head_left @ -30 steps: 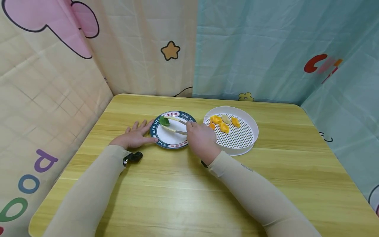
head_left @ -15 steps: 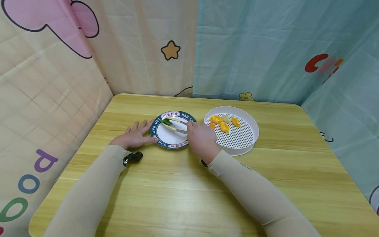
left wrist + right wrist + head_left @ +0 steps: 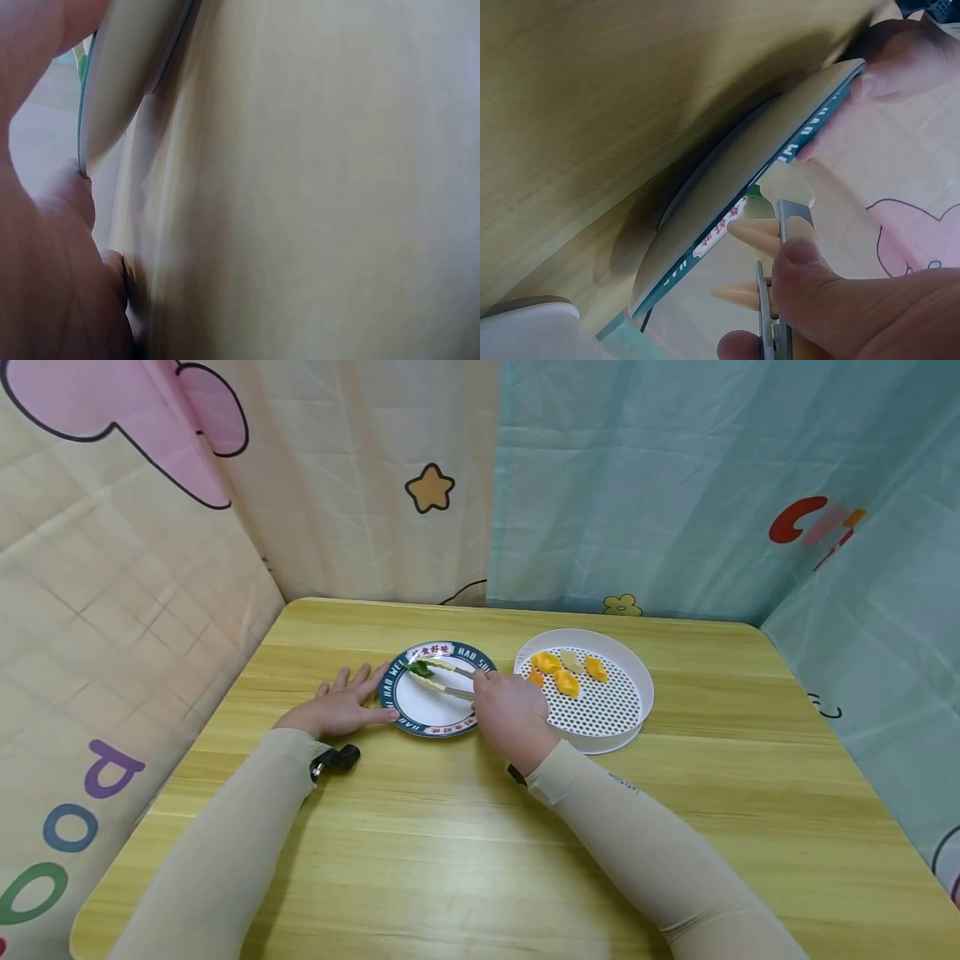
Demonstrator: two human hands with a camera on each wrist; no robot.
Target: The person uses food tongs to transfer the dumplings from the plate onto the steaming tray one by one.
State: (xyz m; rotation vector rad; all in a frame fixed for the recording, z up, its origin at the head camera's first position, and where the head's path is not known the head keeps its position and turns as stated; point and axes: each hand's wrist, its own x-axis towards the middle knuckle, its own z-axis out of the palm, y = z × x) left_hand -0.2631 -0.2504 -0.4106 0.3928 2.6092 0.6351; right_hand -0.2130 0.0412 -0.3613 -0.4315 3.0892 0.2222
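Observation:
On the wooden table, a white plate (image 3: 435, 703) with a dark teal lettered rim stands in front of my hands. My left hand (image 3: 339, 706) lies at its left side with fingers spread, thumb and fingertips touching the rim. My right hand (image 3: 512, 710) grips metal tongs (image 3: 459, 693) with pale tips, reaching over the plate from the right. A small dark-green, leafy-looking piece (image 3: 420, 668) is at the plate's upper left, between the parted tong tips; whether they touch it I cannot tell. In the right wrist view, my thumb (image 3: 802, 262) presses the tongs' metal arm.
Right of the plate, close to my right hand, stands a round white perforated tray (image 3: 637, 693) with a raised wall. Several yellow, orange and whitish dumpling-shaped pieces (image 3: 567, 683) lie in its left part. Printed curtains (image 3: 645, 485) hang behind the wooden table (image 3: 420, 843).
The green piece, which stood up rounded between the tong tips a second ago, now lies lower and flatter on the plate. Both hands have stayed nearly still.

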